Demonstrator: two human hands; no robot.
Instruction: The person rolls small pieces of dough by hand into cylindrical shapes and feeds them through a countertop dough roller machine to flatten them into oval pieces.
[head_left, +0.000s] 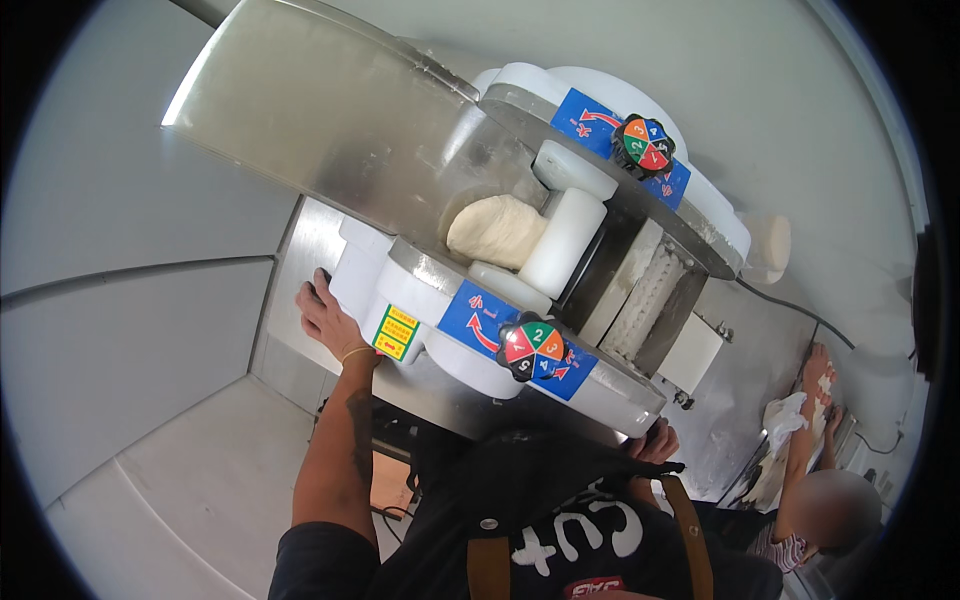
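A dough sheeter with white side housings (472, 367) stands before me. A pale lump of dough (495, 231) lies on its steel feed chute (360, 127), against a white roller (562, 242). My left hand (326, 319) rests by the housing's left end with its fingers apart, holding nothing visible. My right hand (656, 442) is at the near right corner of the housing, fingers bent and partly hidden; its grip cannot be made out. Numbered dials (531, 346) sit on both sides. Below the roller, a floury ridged roller (652, 304) shows in the opening.
At the right, a co-worker's hands (817, 375) are over pale strips beside a white cloth or bag (784, 416) on a steel worktable (727, 420). A black cable (795, 311) runs behind the sheeter. A grey wall panel (142, 330) stands at the left.
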